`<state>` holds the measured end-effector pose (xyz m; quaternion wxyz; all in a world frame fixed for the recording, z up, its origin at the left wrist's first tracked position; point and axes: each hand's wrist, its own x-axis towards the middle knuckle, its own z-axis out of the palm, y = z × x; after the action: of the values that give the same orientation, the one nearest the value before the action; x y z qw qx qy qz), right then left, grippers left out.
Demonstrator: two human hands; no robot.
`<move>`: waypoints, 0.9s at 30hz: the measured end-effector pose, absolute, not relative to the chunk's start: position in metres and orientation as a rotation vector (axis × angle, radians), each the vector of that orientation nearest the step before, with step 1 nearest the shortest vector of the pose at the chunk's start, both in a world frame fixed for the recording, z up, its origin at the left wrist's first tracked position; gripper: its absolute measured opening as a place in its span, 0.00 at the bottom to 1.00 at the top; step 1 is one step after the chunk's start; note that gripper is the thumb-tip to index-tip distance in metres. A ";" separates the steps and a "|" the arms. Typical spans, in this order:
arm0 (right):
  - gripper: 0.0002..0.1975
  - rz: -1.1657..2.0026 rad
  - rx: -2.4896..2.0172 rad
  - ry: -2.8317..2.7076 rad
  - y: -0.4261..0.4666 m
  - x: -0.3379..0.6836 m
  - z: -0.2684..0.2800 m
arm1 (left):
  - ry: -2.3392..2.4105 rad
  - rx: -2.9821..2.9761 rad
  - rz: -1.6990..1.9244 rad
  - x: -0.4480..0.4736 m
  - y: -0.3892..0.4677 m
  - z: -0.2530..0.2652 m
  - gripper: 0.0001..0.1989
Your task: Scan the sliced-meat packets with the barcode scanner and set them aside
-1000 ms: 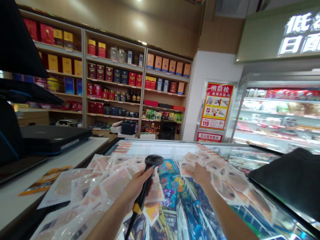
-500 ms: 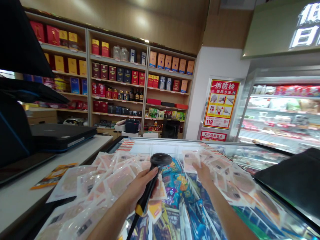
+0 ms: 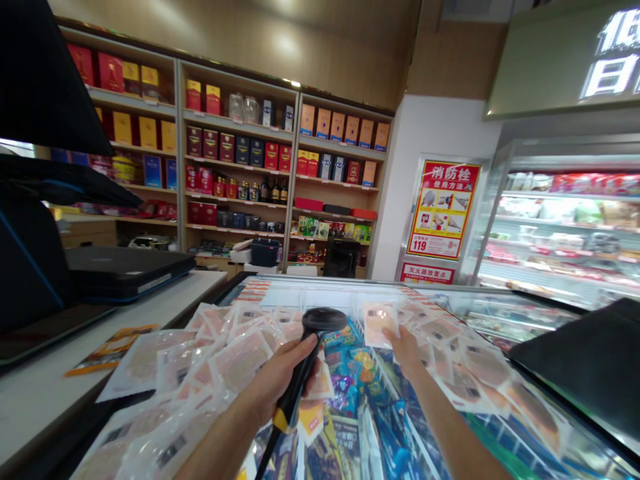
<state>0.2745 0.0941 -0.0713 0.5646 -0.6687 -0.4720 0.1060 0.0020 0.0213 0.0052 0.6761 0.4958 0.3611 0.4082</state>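
**Flat packet pinched right of the scanner**

Your left hand is closed round the handle of the scanner, as it was a second ago. Your right hand, then among the pile of packets right of the scanner, now grips the flat packet by its lower right corner (its dark printed patch shows more clearly). Other packets lie left of the scanner.

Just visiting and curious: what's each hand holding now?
Left hand: closed around a black and yellow scanner.
Right hand: holding a flat, pale, square plastic packet.
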 end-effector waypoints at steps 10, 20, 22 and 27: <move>0.21 0.380 -1.460 -1.058 0.092 0.268 -0.068 | 0.743 1.092 0.911 -0.001 0.020 0.008 0.16; 0.24 0.501 -1.371 -1.076 0.095 0.267 -0.071 | 0.834 1.118 0.977 -0.001 0.028 0.003 0.17; 0.24 0.519 -1.352 -1.077 0.096 0.263 -0.069 | 0.906 1.121 1.036 -0.003 0.032 0.003 0.18; 0.24 0.547 -1.279 -1.114 0.091 0.229 -0.059 | 1.027 1.117 1.218 -0.021 0.041 0.005 0.19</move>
<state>0.2295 0.0911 -0.0586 0.6286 -0.5581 -0.4862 0.2388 -0.0210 0.0410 0.0052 0.5631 0.4744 0.4361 0.5174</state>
